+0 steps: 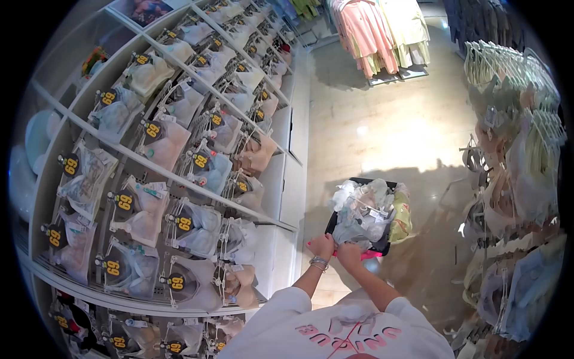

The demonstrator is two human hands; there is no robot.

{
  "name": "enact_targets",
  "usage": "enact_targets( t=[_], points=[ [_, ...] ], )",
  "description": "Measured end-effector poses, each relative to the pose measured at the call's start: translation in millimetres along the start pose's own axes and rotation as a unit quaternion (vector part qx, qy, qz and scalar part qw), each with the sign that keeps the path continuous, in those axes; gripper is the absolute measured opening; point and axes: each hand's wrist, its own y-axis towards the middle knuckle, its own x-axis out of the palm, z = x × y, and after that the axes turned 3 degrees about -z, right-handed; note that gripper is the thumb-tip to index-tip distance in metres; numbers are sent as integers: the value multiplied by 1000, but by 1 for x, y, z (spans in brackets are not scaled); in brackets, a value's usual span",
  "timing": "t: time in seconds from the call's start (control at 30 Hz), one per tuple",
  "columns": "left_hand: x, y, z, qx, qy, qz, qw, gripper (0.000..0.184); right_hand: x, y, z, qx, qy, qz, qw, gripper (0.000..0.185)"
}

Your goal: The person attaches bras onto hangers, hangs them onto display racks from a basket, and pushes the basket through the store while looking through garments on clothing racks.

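Note:
A black basket (329, 225) with a bright pink bar (372, 254) at its near side is in front of my body, low in the view. It is heaped with pale bras (365, 209), some with white tags, and a yellow-green bag or garment (401, 218) hangs over its right side. My left hand (323, 245), with bracelets at the wrist, is closed at the basket's near left edge. Beside it, my right hand (348, 252) is closed on the pink bar. The undersides of both hands' fingers are hidden.
To the left, a tall wall rack (161, 173) displays rows of bras with round black "69" tags. Bras on hangers (508, 149) line the right side. Pink and pale-yellow garments (382, 36) hang on a stand ahead, above the light wood floor (335, 113).

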Motion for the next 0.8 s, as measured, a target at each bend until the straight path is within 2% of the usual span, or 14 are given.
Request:
enact_targets(
  t=[0.07, 0.1, 0.17, 0.37, 0.47, 0.57, 0.67, 0.8],
  points=[
    [-2, 15, -3, 6, 4, 4, 1000, 41, -2, 15, -7, 11, 2, -9, 1000, 17],
    [10, 26, 34, 5, -10, 3, 1000, 41, -12, 32, 28, 16, -19, -11, 1000, 17],
    [5, 42, 48, 5, 0, 21, 1000, 41, -5, 52, 37, 30, -23, 0, 999, 17],
    [-4, 85, 90, -6, -14, -7, 1000, 40, -30, 106, 60, 23, 16, 18, 999, 15],
    [-1, 104, 113, 3, -31, 40, 999, 39, -26, 132, 83, 12, 6, 18, 1000, 15],
    [11, 131, 131, 7, -52, 25, 998, 36, -37, 159, 102, 16, -19, -4, 1000, 13],
    [0, 146, 158, 11, -53, 34, 998, 35, -40, 186, 120, 59, -31, -59, 996, 14],
    [-2, 185, 192, -15, -53, 2, 998, 35, -46, 232, 148, 46, -17, -46, 998, 17]
  ],
)
